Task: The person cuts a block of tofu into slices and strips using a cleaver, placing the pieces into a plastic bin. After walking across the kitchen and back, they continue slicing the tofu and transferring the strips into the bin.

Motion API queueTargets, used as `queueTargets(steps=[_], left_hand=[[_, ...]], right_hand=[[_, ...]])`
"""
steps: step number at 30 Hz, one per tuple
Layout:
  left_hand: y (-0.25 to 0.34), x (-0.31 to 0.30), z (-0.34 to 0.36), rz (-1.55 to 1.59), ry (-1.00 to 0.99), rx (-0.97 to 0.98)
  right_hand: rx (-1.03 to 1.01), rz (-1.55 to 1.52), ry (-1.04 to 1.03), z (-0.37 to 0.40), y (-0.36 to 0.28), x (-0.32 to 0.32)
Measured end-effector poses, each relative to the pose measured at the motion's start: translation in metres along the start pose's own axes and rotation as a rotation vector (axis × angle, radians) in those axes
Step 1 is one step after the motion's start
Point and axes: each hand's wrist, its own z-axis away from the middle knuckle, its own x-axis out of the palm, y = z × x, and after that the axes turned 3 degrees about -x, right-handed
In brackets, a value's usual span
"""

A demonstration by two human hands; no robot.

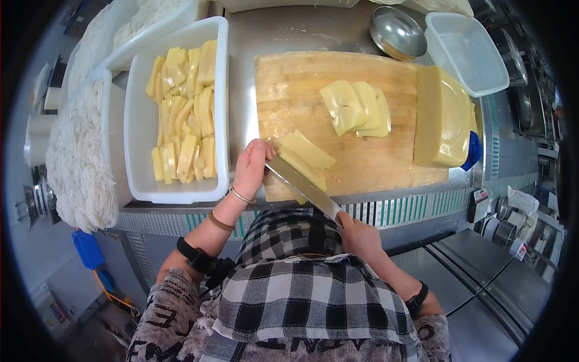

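Observation:
My right hand (360,235) is closed round the handle of a long, broad-bladed knife (304,188), which slants up to the left over the board's front edge. Along the blade lie smooth yellow slices (306,151), cut from something firm and jelly-like. My left hand (252,163) is at the blade's far end, its fingers bent together beside the slices' left end; what they grip, if anything, is hidden. Farther back on the wooden cutting board (289,84) several wide yellow slices (357,108) overlap. A large yellow block (441,117) stands at the board's right side.
Left of the board, a white tub (222,114) holds rows of thick yellow strips (187,114). Beyond it are containers of white noodles (84,157). A metal bowl (398,31) and a clear plastic tub (467,54) stand at the back right. Something blue (473,151) lies by the block.

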Motion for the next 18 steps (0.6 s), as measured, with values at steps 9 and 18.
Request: queueTargets(steps=[9,18], left_hand=[[-0.010,0.001,-0.011,-0.130,-0.008,0.049],[-0.033,0.000,0.006,-0.196,0.193,0.129]], right_hand=[[0.024,0.072,0.016,-0.012,0.013,0.025],[0.034,-0.388,0.024,-0.024,0.047,-0.001]])
